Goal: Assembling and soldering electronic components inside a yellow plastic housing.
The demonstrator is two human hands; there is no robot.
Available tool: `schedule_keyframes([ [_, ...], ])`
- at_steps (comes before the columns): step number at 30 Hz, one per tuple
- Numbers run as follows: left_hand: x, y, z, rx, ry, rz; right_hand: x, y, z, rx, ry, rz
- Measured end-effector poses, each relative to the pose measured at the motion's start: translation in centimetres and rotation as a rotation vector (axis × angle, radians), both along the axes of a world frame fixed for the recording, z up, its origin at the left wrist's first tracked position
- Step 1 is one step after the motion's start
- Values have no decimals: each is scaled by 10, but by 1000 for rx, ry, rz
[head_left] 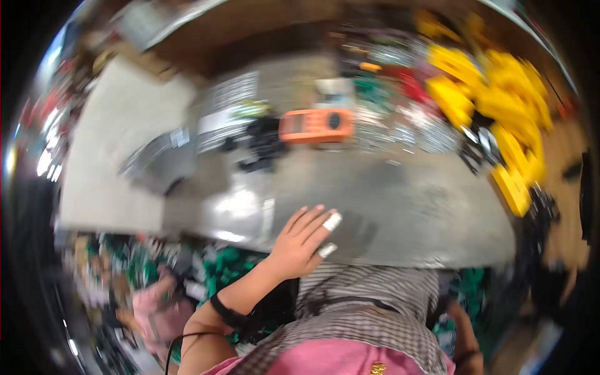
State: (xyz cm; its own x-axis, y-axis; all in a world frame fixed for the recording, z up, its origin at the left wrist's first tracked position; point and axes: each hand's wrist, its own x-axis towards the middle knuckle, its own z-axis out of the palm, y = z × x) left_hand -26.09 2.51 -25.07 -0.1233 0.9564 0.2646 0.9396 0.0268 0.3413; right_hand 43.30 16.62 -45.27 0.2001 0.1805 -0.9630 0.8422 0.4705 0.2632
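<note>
Here left hand point(303, 240) flat on metal worktop point(425, 206) edge.

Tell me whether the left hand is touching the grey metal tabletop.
Touching. In the head view, the left hand lies flat across the near edge of the grey metal tabletop, its fingers spread on the surface with no gap visible, though the picture is blurred.

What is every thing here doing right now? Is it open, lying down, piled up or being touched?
Left hand: open, fingers spread flat on the table edge, holding nothing; two fingertips wrapped in white.
Right hand: low beside the body, mostly hidden; cannot tell.
Shiny grey metal table: bare near the hand.
Flat orange rectangular device: lying flat, untouched.
Bright yellow plastic pieces: heaped in a pile.
</note>
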Motion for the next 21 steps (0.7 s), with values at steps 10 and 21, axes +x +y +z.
schedule_keyframes([
  [10, -158, -167, 64, 479, 116, 1185, -423, 23, 382, 118, 1530, 11],
  [21, -217, -163, 75, 193, 142, 1425, -487, 16, 507, -155, 1931, 745],
])
